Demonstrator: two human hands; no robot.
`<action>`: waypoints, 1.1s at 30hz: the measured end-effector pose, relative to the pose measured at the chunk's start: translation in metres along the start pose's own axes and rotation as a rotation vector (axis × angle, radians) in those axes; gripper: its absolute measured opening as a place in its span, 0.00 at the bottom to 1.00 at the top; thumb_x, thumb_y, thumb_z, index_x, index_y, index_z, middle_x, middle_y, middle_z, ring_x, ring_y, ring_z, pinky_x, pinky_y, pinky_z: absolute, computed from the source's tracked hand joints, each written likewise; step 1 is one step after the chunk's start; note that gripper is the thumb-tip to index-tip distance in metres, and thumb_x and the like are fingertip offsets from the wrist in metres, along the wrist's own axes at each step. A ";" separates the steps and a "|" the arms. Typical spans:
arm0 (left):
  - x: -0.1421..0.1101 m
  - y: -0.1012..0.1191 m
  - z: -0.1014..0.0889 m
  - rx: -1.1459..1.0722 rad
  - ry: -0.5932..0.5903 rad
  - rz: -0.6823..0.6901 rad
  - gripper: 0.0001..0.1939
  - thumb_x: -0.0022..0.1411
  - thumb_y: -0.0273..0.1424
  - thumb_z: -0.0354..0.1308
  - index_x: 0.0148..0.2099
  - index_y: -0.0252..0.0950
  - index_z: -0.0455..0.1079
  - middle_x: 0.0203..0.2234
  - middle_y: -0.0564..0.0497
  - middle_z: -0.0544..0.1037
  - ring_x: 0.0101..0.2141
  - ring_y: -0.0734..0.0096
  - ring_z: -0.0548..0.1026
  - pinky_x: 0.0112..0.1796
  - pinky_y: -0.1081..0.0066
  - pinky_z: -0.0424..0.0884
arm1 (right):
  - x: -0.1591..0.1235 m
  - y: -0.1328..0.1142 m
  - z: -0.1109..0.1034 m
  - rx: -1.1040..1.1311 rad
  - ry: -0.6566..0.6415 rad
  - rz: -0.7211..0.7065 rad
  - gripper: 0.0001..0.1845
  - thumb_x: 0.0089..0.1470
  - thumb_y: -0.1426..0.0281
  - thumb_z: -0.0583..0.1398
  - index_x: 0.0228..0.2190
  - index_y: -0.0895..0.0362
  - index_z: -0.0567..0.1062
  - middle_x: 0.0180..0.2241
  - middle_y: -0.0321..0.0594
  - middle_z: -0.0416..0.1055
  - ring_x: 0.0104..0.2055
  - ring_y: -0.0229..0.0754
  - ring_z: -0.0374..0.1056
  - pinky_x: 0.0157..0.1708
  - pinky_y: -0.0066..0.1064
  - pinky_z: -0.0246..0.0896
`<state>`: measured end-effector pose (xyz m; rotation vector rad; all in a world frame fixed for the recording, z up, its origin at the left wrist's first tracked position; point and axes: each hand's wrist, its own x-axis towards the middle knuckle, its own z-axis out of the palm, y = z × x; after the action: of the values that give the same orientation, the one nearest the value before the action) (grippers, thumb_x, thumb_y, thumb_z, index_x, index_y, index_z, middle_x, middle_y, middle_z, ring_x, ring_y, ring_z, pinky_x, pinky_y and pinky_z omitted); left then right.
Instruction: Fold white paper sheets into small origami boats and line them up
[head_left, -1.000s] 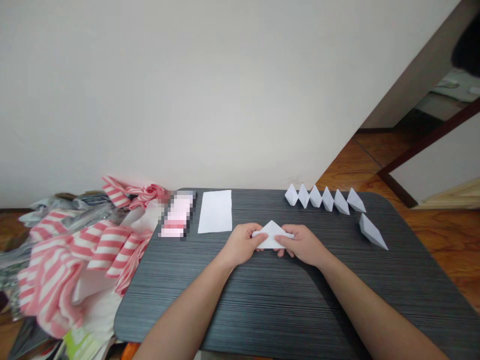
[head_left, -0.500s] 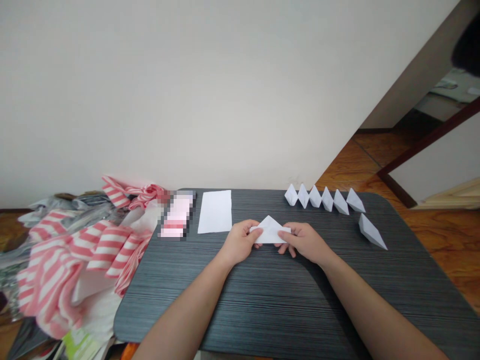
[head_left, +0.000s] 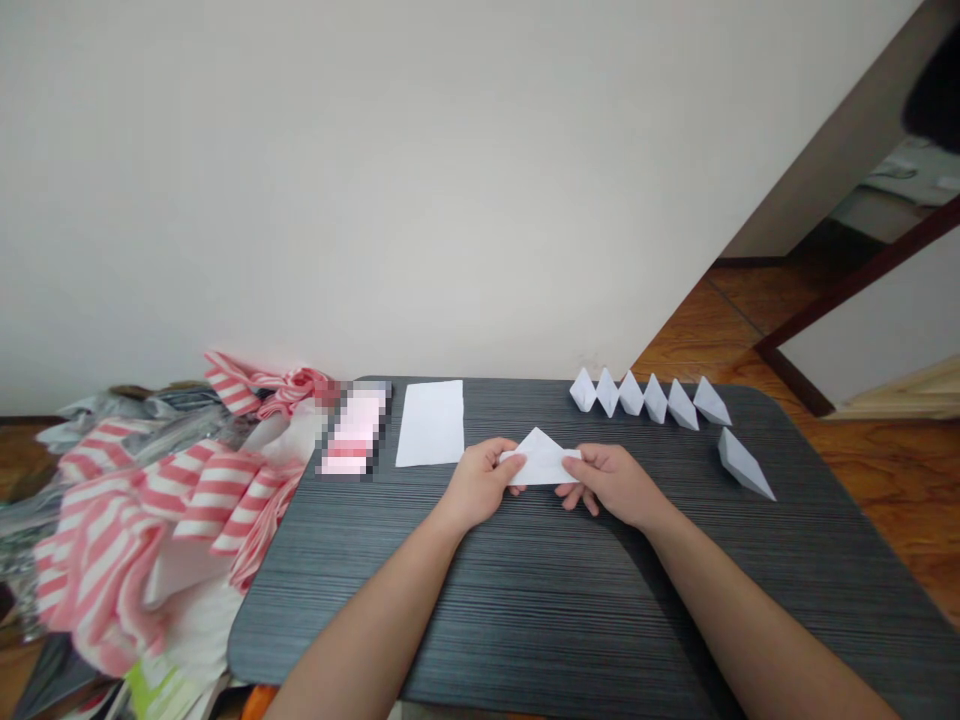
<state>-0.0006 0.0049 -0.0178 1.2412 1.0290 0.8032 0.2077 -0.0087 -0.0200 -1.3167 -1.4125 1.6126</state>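
Between my hands is a folded white paper (head_left: 538, 466), a triangle with its peak pointing away from me and a flat band along the near side. My left hand (head_left: 484, 478) pinches its left end, thumb on top. On the right end, my right hand (head_left: 609, 480) grips with its thumb above and some fingers showing underneath. A row of several folded paper boats (head_left: 630, 395) stands at the far right of the table. One larger paper boat (head_left: 742, 464) lies nearer, apart from that row. Left of my hands are flat white sheets of paper (head_left: 430, 424).
The dark wood-grain table (head_left: 480, 620) stands against a pale wall (head_left: 420, 200). At its left end lies a blurred-out flat object (head_left: 352, 430). Beyond that edge is a heap of red-and-white striped cloth (head_left: 112, 540) and plastic bags. Wooden floor (head_left: 694, 325) shows on the right.
My right thumb has slid slightly outward along the paper's right end. The folded paper has shifted very slightly away from me; the rest looks the same.
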 end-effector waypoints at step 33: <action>0.005 -0.008 0.001 -0.211 0.084 0.032 0.16 0.57 0.38 0.56 0.41 0.30 0.65 0.19 0.51 0.73 0.20 0.74 0.71 0.23 0.75 0.67 | 0.003 0.007 -0.001 0.035 0.069 -0.092 0.16 0.55 0.59 0.56 0.26 0.60 0.68 0.25 0.44 0.76 0.17 0.35 0.68 0.10 0.21 0.51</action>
<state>0.0018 0.0075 -0.0261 1.0532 0.9670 0.9700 0.2090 -0.0072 -0.0279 -1.2572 -1.3775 1.5108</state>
